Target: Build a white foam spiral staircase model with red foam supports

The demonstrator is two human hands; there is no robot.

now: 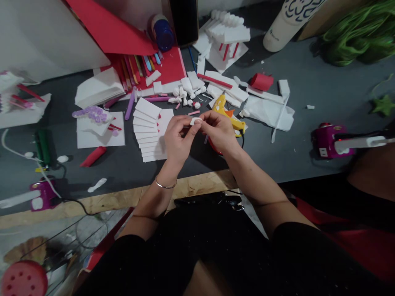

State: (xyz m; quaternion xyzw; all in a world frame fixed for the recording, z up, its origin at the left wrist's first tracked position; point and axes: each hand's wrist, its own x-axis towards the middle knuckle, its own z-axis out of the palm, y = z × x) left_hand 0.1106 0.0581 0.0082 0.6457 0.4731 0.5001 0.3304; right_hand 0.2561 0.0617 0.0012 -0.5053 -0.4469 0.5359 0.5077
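Between the fingertips of my left hand point(179, 137) and my right hand point(220, 131) is a small white piece point(195, 121), perhaps paper or foam; its exact shape is partly covered by the fingers. Both hands are closed in a pinch on it, thumbs toward me. A yellow glue gun point(237, 124) lies on the table just beyond my right hand, partly hidden by it. Left of my left hand, a fan of white rectangular cards point(146, 127) lies overlapped, with small red bits along one edge. Several small white crumpled bits point(185, 92) lie beyond the hands.
Purple-topped point(89, 114) and white paper models point(228, 37) stand on the table. A red roll point(261, 82), white strips point(262, 111), a blue-capped jar point(163, 35), a pale tumbler point(284, 28) and green yarn point(358, 35) lie around. Purple power adapters point(331, 142) with cords sit at the sides.
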